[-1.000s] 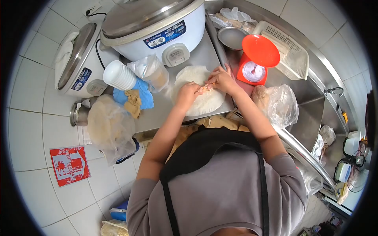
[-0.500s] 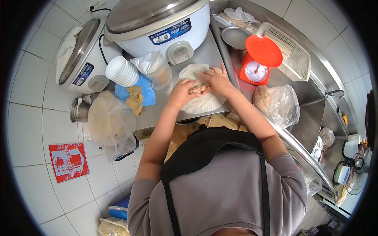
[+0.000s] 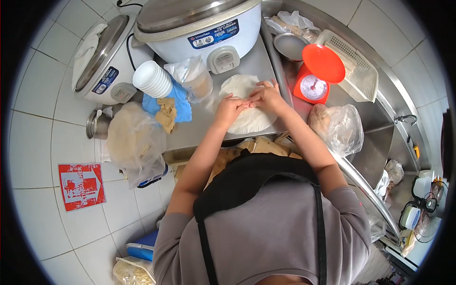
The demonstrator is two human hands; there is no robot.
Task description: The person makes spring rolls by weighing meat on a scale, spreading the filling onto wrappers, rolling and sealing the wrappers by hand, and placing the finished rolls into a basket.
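A thin, round white wrapper sheet (image 3: 251, 121) lies flat on the steel counter. My left hand (image 3: 231, 110) and my right hand (image 3: 266, 97) meet over its middle, fingertips together. The fingers of both hands are bent and pressed down on the pinkish filling, which they now almost wholly cover. Left of the sheet, a clear plastic container in a bag (image 3: 195, 83) stands near a stack of white cups (image 3: 152, 80).
Two rice cookers, one large (image 3: 199, 33) and one farther left (image 3: 107, 61), stand behind. A red scale (image 3: 313, 85), a metal bowl (image 3: 290, 46), a white basket (image 3: 356, 71) and a bagged lump (image 3: 335, 124) are at right. Bagged wrappers (image 3: 130, 137) hang at the left edge.
My hands have closed in over the filling, which showed between them half a second ago. The whole view has shifted slightly, moving the counter items to the right.
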